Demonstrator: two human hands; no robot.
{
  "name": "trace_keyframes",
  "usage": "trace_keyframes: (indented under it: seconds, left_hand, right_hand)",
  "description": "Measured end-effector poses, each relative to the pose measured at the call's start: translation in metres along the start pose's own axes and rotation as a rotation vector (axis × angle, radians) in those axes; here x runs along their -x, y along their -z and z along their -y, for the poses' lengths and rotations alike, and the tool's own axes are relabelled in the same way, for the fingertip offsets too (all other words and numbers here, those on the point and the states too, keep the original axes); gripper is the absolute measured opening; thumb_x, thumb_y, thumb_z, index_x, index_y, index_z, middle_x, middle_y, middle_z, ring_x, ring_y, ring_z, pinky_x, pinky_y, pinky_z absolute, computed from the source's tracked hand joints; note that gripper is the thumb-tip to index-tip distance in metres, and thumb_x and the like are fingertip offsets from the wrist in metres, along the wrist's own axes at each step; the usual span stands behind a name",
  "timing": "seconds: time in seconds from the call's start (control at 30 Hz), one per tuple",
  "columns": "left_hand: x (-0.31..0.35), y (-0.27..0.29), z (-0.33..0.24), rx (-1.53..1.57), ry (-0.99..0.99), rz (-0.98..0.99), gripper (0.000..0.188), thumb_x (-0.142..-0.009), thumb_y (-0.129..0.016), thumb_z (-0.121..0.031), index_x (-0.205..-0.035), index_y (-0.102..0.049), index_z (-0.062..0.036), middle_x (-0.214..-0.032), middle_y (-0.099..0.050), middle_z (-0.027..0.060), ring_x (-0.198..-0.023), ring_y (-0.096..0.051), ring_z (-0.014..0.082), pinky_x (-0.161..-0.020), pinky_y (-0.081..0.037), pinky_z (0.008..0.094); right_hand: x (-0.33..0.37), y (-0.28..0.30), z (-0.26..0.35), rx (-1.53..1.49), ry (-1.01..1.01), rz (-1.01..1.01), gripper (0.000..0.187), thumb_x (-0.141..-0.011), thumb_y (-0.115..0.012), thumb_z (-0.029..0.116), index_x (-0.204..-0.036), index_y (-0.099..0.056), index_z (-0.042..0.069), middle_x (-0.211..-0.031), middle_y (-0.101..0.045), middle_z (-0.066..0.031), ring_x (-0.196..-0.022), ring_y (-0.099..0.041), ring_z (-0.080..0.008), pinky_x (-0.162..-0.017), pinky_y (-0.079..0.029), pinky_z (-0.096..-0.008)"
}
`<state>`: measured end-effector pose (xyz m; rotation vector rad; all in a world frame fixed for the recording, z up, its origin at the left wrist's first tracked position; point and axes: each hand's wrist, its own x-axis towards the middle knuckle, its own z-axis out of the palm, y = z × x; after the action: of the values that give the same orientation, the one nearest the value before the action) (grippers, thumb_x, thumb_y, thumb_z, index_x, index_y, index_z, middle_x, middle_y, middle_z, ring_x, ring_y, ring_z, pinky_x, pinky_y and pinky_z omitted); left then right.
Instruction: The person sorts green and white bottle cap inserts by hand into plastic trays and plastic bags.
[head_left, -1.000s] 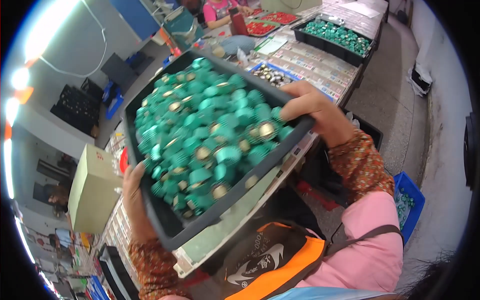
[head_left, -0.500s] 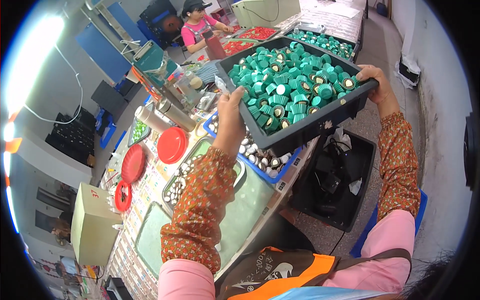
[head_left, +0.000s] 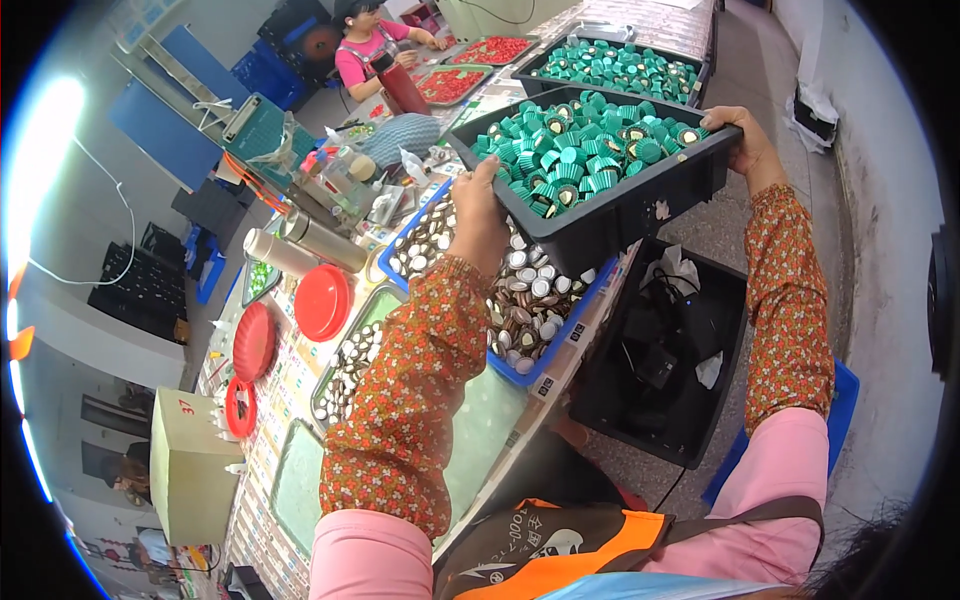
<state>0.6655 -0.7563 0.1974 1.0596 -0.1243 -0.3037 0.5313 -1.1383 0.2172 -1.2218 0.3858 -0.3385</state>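
Note:
Between my two hands is a black plastic crate (head_left: 640,225) full of green fluted cups (head_left: 570,150), some showing brown and cream fillings. My left hand (head_left: 478,215) is closed on its near left corner, thumb on the rim. At the right end, my right hand (head_left: 748,148) wraps over the rim. The crate is tilted above the table's right edge and partly covers a blue tray (head_left: 588,305) of brown and white round pieces (head_left: 525,310). Just beyond stands another black crate (head_left: 705,82) with similar green cups (head_left: 620,70).
A black bin (head_left: 640,415) with cables and paper stands beside the table. Red lids (head_left: 323,302), metal bottles (head_left: 325,240) and a green tray (head_left: 300,470) lie on the left. A co-worker (head_left: 370,50) sits at the far side by trays of red pieces (head_left: 495,50). A wall runs along the right.
The held crate has moved a little farther from me and tipped so that more of its near wall shows. More of the blue tray is visible beneath it. Both hands keep their grip.

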Motion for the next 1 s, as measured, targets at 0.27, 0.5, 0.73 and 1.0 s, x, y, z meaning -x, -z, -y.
trace_keyframes:
  seconds: [0.27,0.5,0.73,1.0]
  left_hand:
    - [-0.019,-0.008,0.024,0.075,-0.015,-0.101,0.017,-0.095,-0.064,-0.015,-0.092,-0.056,-0.0004,-0.080,-0.062,0.0088,-0.064,-0.063,0.0228,-0.058,-0.053,0.0394]
    - [-0.018,-0.055,0.042,0.163,-0.029,-0.396,0.022,-0.094,-0.066,-0.013,-0.085,-0.051,0.0004,-0.077,-0.058,0.0091,-0.060,-0.058,0.0223,-0.055,-0.050,0.0406]
    - [-0.008,-0.039,0.059,-0.049,-0.193,-0.385,0.031,-0.093,-0.069,-0.015,-0.077,-0.044,-0.0076,-0.068,-0.050,0.0027,-0.056,-0.048,0.0139,-0.050,-0.042,0.0333]
    - [0.008,-0.061,0.057,-0.234,-0.239,-0.383,0.029,-0.092,-0.071,-0.012,-0.085,-0.042,-0.0090,-0.075,-0.049,0.0016,-0.060,-0.046,0.0117,-0.054,-0.041,0.0302]
  right_hand:
    - [-0.016,-0.007,-0.010,-0.142,-0.054,0.046,0.024,-0.067,-0.077,0.017,-0.087,-0.072,0.004,-0.074,-0.071,-0.0041,-0.062,-0.068,-0.0183,-0.064,-0.059,-0.0293]
    - [-0.039,0.047,-0.022,-0.247,-0.076,-0.128,0.034,-0.081,-0.077,0.038,-0.081,-0.068,0.004,-0.073,-0.070,-0.0082,-0.062,-0.065,-0.0218,-0.063,-0.055,-0.0339]
    - [0.031,0.000,-0.061,-0.338,0.058,-0.310,0.034,-0.080,-0.083,0.037,-0.086,-0.067,0.008,-0.080,-0.066,-0.0034,-0.076,-0.062,-0.0192,-0.066,-0.051,-0.0351]
    - [0.077,-0.020,-0.110,-0.442,0.203,-0.421,0.101,-0.075,-0.083,0.002,-0.155,-0.022,-0.007,-0.143,-0.045,-0.0241,-0.122,-0.055,-0.0339,-0.100,-0.049,-0.0463]
